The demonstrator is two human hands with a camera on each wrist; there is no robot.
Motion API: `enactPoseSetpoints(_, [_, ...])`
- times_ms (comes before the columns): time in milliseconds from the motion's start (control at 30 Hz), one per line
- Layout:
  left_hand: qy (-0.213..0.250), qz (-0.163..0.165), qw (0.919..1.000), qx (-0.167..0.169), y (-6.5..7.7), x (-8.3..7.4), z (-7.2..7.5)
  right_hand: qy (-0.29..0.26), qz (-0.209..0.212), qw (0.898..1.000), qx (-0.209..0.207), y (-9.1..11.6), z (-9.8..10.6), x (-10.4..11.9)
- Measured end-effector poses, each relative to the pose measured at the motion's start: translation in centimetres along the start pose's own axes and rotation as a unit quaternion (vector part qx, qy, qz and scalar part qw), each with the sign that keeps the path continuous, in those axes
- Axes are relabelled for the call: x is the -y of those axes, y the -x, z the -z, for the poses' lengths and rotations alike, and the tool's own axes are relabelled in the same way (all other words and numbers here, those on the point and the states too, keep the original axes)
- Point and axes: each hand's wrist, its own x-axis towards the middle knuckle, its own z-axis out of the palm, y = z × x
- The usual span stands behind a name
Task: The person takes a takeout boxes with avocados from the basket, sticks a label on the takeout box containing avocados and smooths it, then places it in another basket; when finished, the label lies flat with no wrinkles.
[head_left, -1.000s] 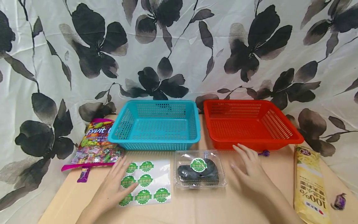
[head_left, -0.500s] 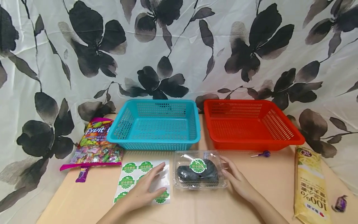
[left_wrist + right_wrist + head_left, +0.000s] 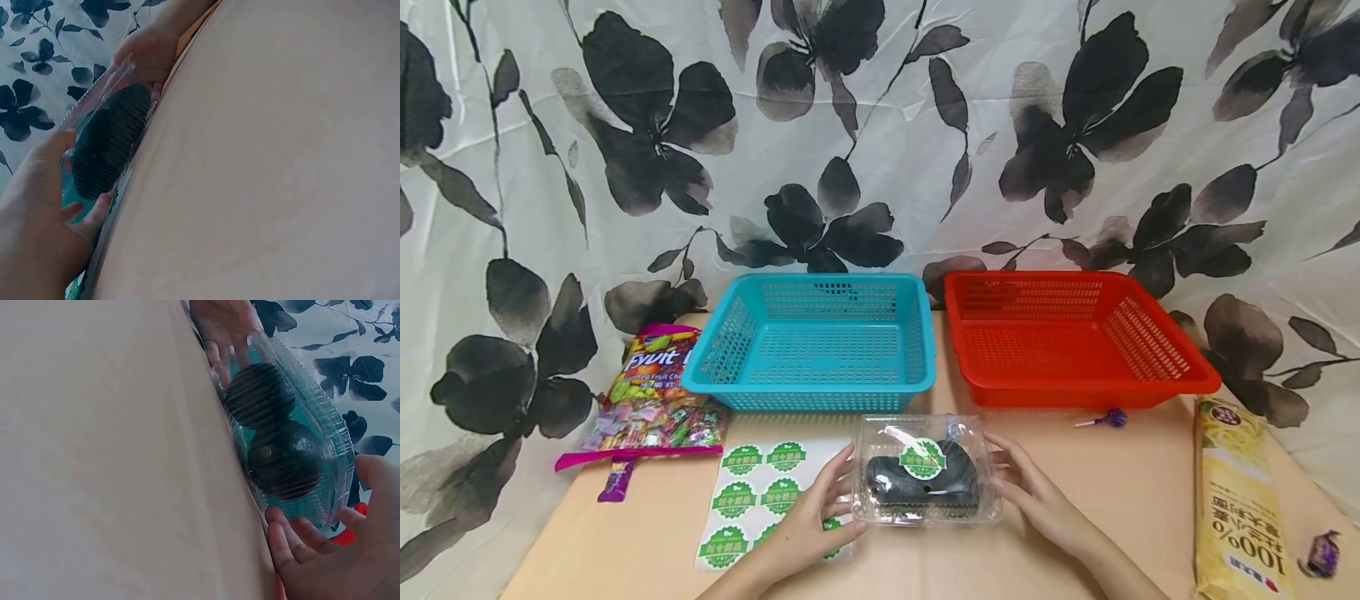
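A clear plastic clamshell box point(image 3: 880, 435) stands between both hands on the table, a round green-and-white sticker point(image 3: 922, 459) on its lid. Inside are dark, glossy, rounded items point(image 3: 284, 459), seen through ridged plastic. My left hand point(image 3: 805, 527) grips the box's left end, thumb at the front corner and fingers along the side. At the opposite end, my right hand point(image 3: 1041, 502) holds the box with thumb and fingers. Under the left hand lies a white sheet of green round stickers point(image 3: 756, 487), partly covered by it.
A blue basket point(image 3: 808, 402) and a red basket point(image 3: 1082, 396) stand behind the box. At left are a fruit candy bag point(image 3: 655, 408) and a purple wrapped candy point(image 3: 616, 480). To the right lie a lollipop point(image 3: 1112, 418), a yellow pasta packet point(image 3: 1238, 500) and another wrapped candy point(image 3: 1322, 554).
My left hand has moved right from over the sticker sheet to the box, and my right hand has come in to its right end. The box has shifted slightly left and nearer.
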Motion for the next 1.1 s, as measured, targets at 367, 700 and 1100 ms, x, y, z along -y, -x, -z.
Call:
enactPoseSetpoints(367, [0.008, 0.016, 0.9998, -0.013, 0.2, 0.0, -0.1, -0.081, 0.080, 0.993, 0.018, -0.2, 0.3, -0.2])
enactPoseSetpoints(700, [-0.013, 0.007, 0.9997, -0.019, 0.3, -0.1, -0.2, -0.074, 0.078, 0.994, -0.005, -0.2, 0.1, -0.3])
enactPoseSetpoints(1100, [-0.030, -0.067, 0.9963, -0.045, 0.2, -3.1, -0.1, -0.127, 0.073, 0.989, -0.020, 0.0, -0.2, 0.1])
